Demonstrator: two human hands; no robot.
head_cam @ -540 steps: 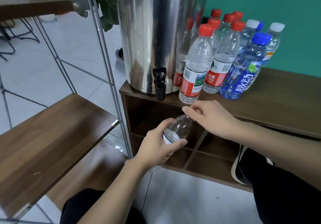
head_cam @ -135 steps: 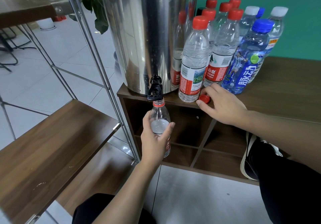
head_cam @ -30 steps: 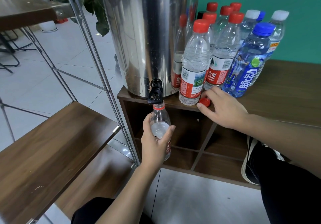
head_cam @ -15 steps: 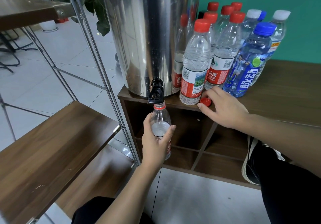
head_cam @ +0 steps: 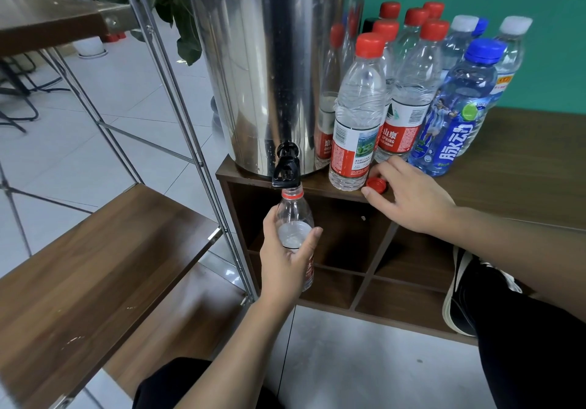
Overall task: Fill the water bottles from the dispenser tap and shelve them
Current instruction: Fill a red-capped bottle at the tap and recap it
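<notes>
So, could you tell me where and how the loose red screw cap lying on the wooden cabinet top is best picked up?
Pinch the loose red screw cap by its ribbed rim, coming from above. It lies flat, low and round; the right hand already rests beside it.

Left hand (head_cam: 287, 259) curled in a grip, right hand (head_cam: 409, 196) palm-down, fingers spread.

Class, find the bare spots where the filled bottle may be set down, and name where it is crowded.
Free: the brown cabinet top right of the blue-capped bottle, and the bare wooden shelf left of the metal upright. Crowded: the red-capped bottles beside the steel dispenser, with the loose red cap at the right hand.
</notes>
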